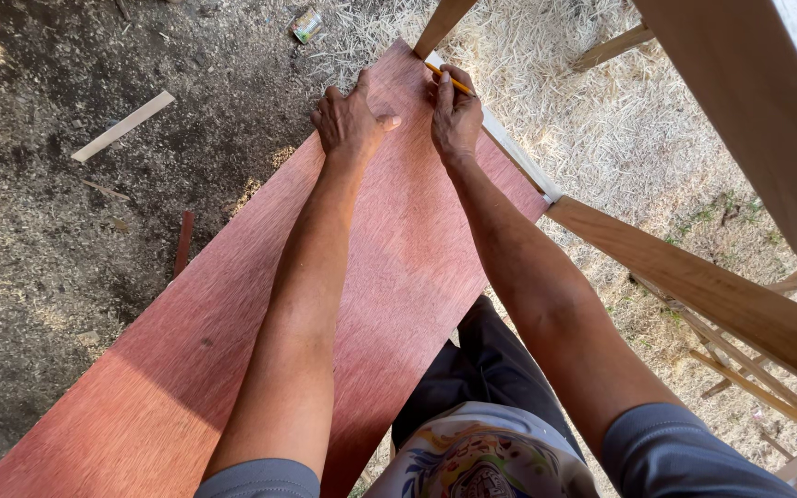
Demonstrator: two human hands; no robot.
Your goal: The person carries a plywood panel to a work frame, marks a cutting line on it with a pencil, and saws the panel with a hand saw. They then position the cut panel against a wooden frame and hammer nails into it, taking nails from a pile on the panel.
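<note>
Marking reddish plywood sheet [232, 323]: left hand [348, 120] flat, fingers spread, steadying; right hand [457, 115] fingers pinching yellow pencil [449, 80]. Best kept tight against wooden frame [694, 286].

Reddish-brown plywood sheet [232, 314], fine streaky grain, fills the frame's middle. Yellow pencil [451, 81] up top. Pale tan wooden frame [694, 286] at right.

Outdoor carpentry yard: wood shavings [546, 83] on dirt ground [39, 231], timber frame [694, 286], plywood sheet [232, 323].
</note>
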